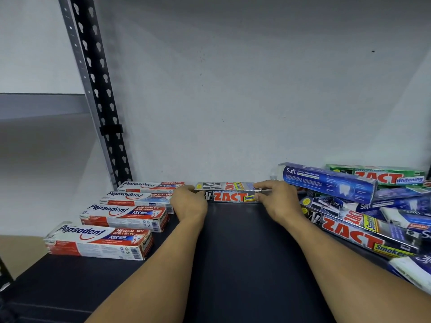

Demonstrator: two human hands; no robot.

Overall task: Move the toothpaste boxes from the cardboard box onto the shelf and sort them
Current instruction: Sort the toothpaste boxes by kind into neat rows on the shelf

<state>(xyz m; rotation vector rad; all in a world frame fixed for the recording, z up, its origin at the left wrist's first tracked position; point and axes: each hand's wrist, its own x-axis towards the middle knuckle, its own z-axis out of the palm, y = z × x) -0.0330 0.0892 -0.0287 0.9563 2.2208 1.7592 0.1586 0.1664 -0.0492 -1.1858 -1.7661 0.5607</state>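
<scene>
A silver Zact Smokers box (229,195) lies lengthwise at the back of the dark shelf (233,252), against the wall. My left hand (189,202) grips its left end and my right hand (278,200) grips its right end. Several white-and-red Pepsodent boxes (100,241) lie in a row on the left, one behind another. On the right sits a loose pile: a blue Safi box (331,181) on top, a green Zact Whitening box (382,176) behind it and another silver Zact Smokers box (359,236) in front. The cardboard box is out of view.
A perforated black-and-grey shelf upright (98,89) rises at the left. The white back wall (233,101) closes the shelf behind the boxes. More Safi boxes (412,269) poke in at the right edge. Bare shelf surface lies between my forearms.
</scene>
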